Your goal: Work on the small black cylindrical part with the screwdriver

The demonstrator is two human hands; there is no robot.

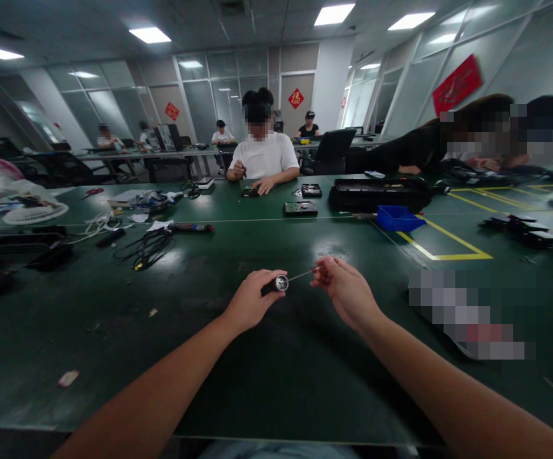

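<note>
My left hand [252, 298] is closed around a short black cylinder [271, 287], whose round silver end [281, 282] faces right and towards me. Small openings seem to show in that end. Between the bent fingers of my right hand [342, 285] is a thin metal rod [300, 275], which slants down to the left. Its far tip meets or overlaps the rim of the silver end; whether it goes inside I cannot tell. The rod's other end is hidden in my fingers. Both hands are above the green table [276, 376].
Cables [150, 247] and a dark pen-like tool [190, 227] lie ahead left. A blue bin [398, 218], a long black casing [379, 194] and a circuit-board unit [300, 208] are further off. Across the table sits a person in white [263, 159]. A blurred packet [462, 319] lies right.
</note>
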